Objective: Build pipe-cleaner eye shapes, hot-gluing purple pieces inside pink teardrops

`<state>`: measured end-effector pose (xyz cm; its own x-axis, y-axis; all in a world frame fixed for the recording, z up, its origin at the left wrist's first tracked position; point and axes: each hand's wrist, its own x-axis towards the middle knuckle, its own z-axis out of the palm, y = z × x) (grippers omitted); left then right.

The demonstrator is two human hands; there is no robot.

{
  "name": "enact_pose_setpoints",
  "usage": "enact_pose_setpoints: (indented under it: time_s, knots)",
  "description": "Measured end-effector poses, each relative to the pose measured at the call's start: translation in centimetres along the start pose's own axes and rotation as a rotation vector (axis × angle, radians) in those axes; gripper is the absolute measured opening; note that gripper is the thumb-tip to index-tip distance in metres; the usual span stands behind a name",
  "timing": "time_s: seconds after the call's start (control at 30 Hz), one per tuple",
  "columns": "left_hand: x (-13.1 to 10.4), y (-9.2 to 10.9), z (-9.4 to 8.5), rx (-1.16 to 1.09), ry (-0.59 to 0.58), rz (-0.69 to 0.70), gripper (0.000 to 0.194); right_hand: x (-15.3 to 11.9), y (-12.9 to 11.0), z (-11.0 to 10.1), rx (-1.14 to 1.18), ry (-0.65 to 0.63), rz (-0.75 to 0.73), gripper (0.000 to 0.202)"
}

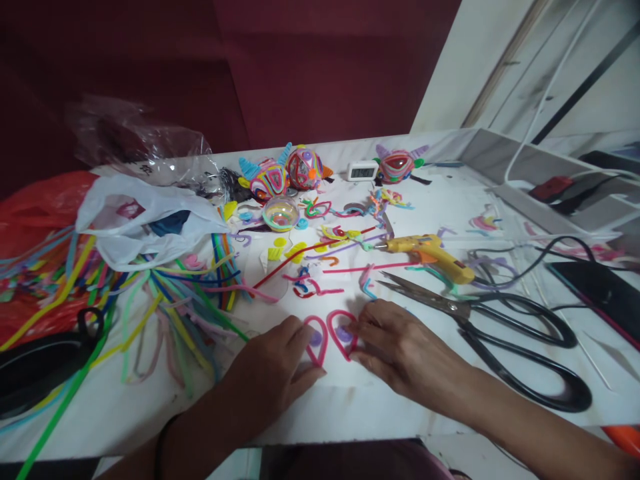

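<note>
Evidently, the work lies on the white table [350, 413], between two bare hands: a left pink loop [325, 339] and a right pink loop [337, 345], side by side and apart, both teardrop-shaped. Each surrounds a purple disc [315, 338] (the right one partly hidden by fingertips).

The left hand [280, 363] is at nine o'clock of its loop, thumb near the lower tip, index finger higher at the outer edge. The right hand [400, 343] comes from three o'clock, its thumb and index finger likewise set apart at the other loop's outer side. Whether either hand pinches the pink strand, one cannot tell.

From the loops, black-handled scissors [455, 308] lie at three o'clock, jaws slightly parted, and a yellow glue gun [430, 253] at two. A decorated ball [400, 165] sits at one o'clock, a white digital clock [363, 171] beside it. Toward ten lies a white plastic bag [135, 193].
</note>
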<state>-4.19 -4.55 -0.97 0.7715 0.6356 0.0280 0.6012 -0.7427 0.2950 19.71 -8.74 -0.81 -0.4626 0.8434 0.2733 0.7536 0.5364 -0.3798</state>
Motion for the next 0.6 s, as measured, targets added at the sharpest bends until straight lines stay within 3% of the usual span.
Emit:
enact_pose_setpoints:
  time_s: [0.43,0.6]
  knots:
    - [-0.3,0.3,0.2,0.068,0.074,0.048,0.043,0.2,-0.2,-0.3,0.08,0.075,-0.02,0.02]
    - [-0.3,0.2,-1.1,0.101,0.243,0.101,0.019,0.1,0.1,-0.6,0.122,0.183,-0.01,0.021]
